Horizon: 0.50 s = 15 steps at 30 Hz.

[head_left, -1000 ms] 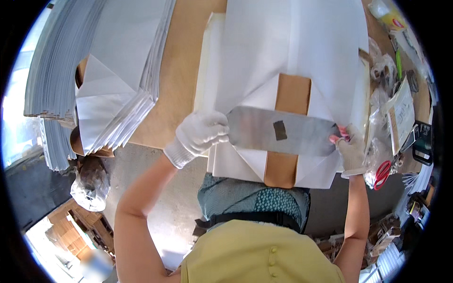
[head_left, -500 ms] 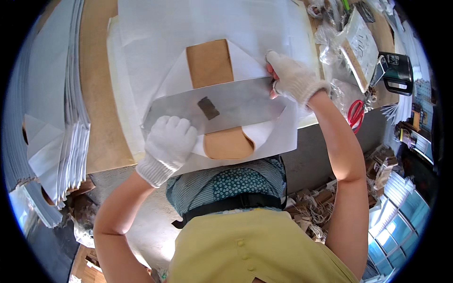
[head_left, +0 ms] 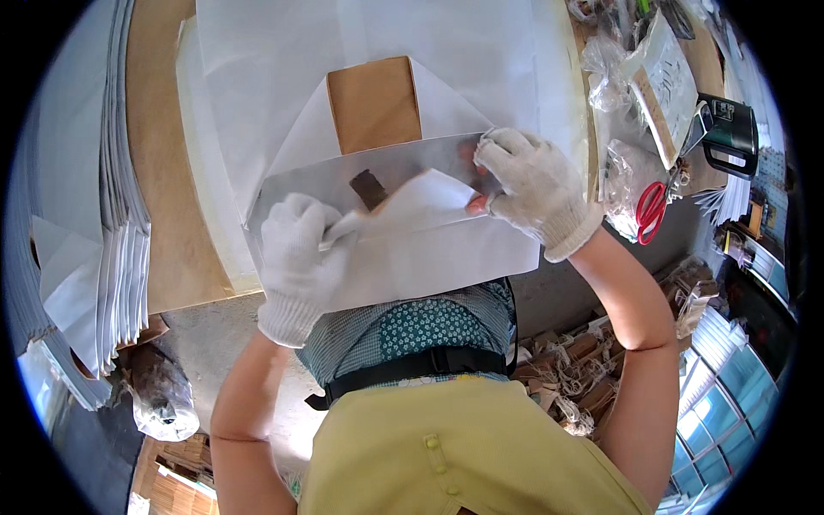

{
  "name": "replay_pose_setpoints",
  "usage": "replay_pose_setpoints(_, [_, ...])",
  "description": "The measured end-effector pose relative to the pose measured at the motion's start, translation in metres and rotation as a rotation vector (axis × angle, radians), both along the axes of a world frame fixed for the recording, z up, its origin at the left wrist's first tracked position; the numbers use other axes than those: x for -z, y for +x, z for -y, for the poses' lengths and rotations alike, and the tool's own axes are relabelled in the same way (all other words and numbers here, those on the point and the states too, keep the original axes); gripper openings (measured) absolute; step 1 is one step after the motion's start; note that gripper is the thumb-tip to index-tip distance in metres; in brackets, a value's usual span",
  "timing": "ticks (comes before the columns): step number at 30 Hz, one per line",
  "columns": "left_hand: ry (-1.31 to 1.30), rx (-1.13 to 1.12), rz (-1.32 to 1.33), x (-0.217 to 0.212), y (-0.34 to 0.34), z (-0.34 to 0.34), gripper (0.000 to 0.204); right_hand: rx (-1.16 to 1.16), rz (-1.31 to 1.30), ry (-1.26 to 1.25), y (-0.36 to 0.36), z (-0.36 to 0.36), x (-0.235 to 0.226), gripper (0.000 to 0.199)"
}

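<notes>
A large white paper piece (head_left: 429, 257), folded like a bag's bottom, lies before me on the worktable. Across its opened fold rests a thin grey metal plate (head_left: 300, 184) bearing a dark patch (head_left: 368, 190). Beyond the plate, a brown rectangle (head_left: 374, 103) shows between slanted white folds. The near flap is raised over part of the plate, its edge curled. My left hand (head_left: 300, 245), in a white knitted glove, closes on the flap's left part. My right hand (head_left: 528, 184), gloved with bare fingertips, grips the flap's right part by the plate's end.
Stacked white folded paper (head_left: 77, 215) stands at the left. On the right lie red-handled scissors (head_left: 651, 212), clear plastic bags (head_left: 631, 167) and a dark mug-like container (head_left: 728, 133). Below the table's right side are heaped brown pieces with pale cords (head_left: 575, 378).
The near flap has come up over the plate, hiding the near brown piece. My left hand has closed on the paper, and my right hand has shifted toward the flap and slightly nearer me.
</notes>
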<state>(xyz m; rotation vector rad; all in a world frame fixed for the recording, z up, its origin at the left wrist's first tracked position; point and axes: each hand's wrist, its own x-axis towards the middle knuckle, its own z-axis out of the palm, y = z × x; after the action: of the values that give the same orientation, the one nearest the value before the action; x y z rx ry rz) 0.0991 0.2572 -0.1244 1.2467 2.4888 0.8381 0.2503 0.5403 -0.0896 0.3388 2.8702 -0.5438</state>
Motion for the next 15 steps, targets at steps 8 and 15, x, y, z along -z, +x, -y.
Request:
replay_pose_setpoints(8, [0.084,-0.277,0.219,-0.026,-0.034,-0.04,0.072,0.062,-0.054,0.234,-0.01,-0.005,0.004,0.108])
replay_pose_setpoints(15, [-0.018,-0.18,0.239,-0.032,-0.037,-0.047,0.025,0.16,-0.001,0.134,-0.005,-0.005,-0.014,0.097])
